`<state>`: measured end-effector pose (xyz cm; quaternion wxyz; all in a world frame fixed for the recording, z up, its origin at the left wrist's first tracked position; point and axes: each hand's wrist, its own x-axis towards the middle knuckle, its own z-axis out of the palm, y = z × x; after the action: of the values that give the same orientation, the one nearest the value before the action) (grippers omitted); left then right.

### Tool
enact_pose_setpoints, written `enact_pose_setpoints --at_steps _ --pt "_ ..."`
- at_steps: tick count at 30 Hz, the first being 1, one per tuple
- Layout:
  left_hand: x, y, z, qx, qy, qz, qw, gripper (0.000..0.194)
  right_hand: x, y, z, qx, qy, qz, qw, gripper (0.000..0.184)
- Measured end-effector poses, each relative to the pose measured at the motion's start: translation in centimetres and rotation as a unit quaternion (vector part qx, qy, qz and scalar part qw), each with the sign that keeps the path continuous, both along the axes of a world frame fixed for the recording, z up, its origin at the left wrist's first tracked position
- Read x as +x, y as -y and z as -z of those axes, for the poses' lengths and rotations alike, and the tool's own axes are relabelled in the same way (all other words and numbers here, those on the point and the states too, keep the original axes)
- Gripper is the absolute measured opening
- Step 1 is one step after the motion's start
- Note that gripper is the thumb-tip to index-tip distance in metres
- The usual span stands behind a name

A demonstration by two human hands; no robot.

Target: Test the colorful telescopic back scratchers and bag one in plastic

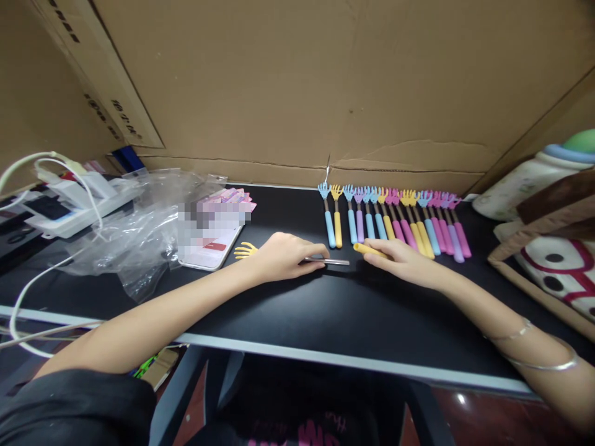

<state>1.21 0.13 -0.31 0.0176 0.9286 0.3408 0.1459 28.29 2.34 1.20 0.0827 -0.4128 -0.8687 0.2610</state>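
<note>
Across the black counter (pixel 288 322), from largest to smallest. Row of sticks with hand-shaped heads (pixel 409 236), one: handles toward me, set along the back right. Left hand (pixel 286 257), one: palm down, fingers closed over a metal rod. Right hand (pixel 400 260), one: thumb and fingers pinched narrow on a yellow tube. Yellow tube (pixel 367 250), one: lies right of the rod, roughly crosswise to me, open mouth facing left. Metal rod (pixel 337 262), one: also crosswise, tip pointing right. Tip and mouth are near but apart, the mouth slightly farther from me; I judge this offset the relation that matters. Yellow head (pixel 245 250), one: shows left of my left hand. Hidden: any join between head and rod, under my left hand; the tube's far end, at my right fingers. Hard to make out: the tube's inside.
</note>
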Motion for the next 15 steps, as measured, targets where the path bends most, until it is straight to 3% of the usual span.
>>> enact_pose_setpoints --at_steps 6,12,15 --pt "0.07 -0.15 0.44 0.055 -0.036 -0.019 0.998 0.025 -0.28 0.27 0.58 0.035 -0.047 -0.012 0.998 0.038" --pt "0.06 -0.13 0.56 0.08 -0.052 -0.054 0.994 0.028 0.27 -0.09 1.06 0.086 -0.007 -0.008 0.996 0.046" --pt "0.08 -0.05 0.44 0.091 -0.06 -0.066 0.992 0.028 0.18 0.03 0.99 0.11 0.004 -0.018 0.994 0.039"
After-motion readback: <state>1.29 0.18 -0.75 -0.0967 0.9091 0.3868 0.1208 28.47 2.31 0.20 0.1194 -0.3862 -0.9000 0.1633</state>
